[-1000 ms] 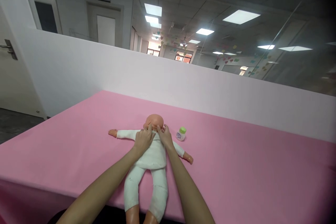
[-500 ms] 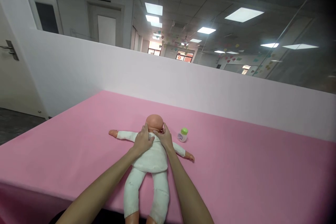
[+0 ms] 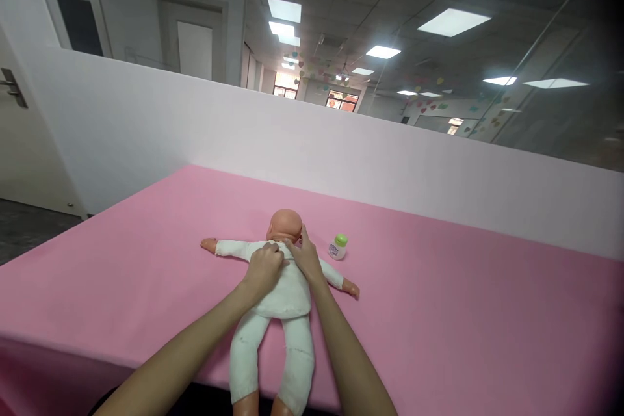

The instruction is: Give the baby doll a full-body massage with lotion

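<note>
A baby doll [image 3: 285,299] with a white cloth body lies stretched out on the pink-covered table. Its bald head [image 3: 286,224] points away from me, no face shows, and both arms spread sideways. My left hand [image 3: 266,266] rests on the upper body just below the neck, fingers curled into a fist; what lies under them is hidden. My right hand [image 3: 306,259] is wrapped around the neck and right side of the head, thumb at the neck and fingers up along the head. Right of that hand stands a small white jar [image 3: 337,249] with a green lid.
The pink cloth [image 3: 463,312] covers the whole table. A low white wall [image 3: 316,143] with glass above runs along the far edge. On the left is a door with a handle [image 3: 13,88].
My left hand has left the side of the doll's head, slid down to the upper body, and its fingers have curled in. My right hand has stayed at the neck.
</note>
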### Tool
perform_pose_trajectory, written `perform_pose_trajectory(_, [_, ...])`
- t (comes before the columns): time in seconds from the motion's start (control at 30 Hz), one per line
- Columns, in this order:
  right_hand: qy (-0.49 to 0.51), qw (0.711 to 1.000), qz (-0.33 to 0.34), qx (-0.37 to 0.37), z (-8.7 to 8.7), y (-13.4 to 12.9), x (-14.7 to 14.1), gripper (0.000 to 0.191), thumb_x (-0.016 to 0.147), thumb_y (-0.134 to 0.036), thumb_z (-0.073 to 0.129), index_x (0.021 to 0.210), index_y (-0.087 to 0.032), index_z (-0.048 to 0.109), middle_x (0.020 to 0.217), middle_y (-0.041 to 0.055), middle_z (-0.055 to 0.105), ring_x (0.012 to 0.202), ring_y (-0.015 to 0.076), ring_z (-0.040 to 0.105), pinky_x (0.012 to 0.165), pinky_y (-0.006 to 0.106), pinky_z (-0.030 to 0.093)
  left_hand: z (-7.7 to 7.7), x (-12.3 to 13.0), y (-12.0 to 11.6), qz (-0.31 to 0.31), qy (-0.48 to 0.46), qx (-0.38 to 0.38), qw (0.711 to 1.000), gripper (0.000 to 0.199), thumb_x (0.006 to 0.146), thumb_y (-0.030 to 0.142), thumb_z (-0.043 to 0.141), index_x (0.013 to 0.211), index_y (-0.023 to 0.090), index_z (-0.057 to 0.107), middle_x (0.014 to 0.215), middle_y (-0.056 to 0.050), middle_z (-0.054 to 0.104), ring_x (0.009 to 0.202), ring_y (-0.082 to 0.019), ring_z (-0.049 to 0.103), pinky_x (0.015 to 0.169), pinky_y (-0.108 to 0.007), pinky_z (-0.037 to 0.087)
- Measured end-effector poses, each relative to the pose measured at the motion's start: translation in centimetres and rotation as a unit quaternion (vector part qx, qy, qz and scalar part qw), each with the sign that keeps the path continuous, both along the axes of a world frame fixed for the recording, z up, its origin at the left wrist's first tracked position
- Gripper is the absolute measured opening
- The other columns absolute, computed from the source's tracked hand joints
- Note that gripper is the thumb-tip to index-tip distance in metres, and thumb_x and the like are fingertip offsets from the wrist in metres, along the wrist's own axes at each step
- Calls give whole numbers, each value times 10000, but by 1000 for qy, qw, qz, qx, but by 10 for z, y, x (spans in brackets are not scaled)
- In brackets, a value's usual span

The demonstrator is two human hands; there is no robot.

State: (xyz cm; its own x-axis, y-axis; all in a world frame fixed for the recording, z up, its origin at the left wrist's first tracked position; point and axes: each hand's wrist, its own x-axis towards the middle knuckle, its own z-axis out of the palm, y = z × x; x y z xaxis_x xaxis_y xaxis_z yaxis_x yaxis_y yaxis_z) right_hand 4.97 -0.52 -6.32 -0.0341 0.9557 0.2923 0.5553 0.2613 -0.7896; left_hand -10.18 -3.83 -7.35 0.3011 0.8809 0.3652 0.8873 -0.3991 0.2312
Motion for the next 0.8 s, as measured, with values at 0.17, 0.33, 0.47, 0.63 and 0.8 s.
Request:
perform_pose_trajectory(0.17, [-74,996,-16,50,2,-22,11,374,901,-282,605,1262,-204,669,1311,109,675,1245,289,579,1061,416,431,8,-15,-12,-24,-15,-72,997,260,1015,294,503,955,167,723,1005,-116,713,966,-277,654,792,-390,480])
perform_pose_trajectory(0.33, [-162,985,52,18,-1,-48,10,155,867,-157,595,886,-198,743,1003,67,745,943,233,653,842,320,462,10,-24,-12,-64,-10,-82,995,187,939,182,540,919,209,724,962,-74,719,926,-239,652,804,-340,461])
perform_pose_trajectory(0.47, [-259,965,21,26,-8,-51,-1,276,892,-94,554,653,-189,656,736,49,693,702,191,584,667,313,369,2,-17,-6,-46,1,-68,997,230,894,102,509,830,178,717,968,-105,706,970,-272,635,770,-347,454])
perform_pose_trajectory(0.63, [-315,949,4,18,-13,-45,-6,328,910,-76,549,614,-182,639,722,66,691,693,191,573,646,323,320,-4,-10,-3,-28,0,-58,998,285,907,77,466,782,154,710,898,-119,706,884,-267,629,765,-371,455])
perform_pose_trajectory(0.8, [-306,951,21,24,4,-59,-2,272,929,-113,556,698,-188,680,837,54,718,801,194,611,705,303,369,0,-9,-10,-27,36,-34,998,282,931,59,460,863,151,718,982,-124,690,968,-270,616,764,-358,468])
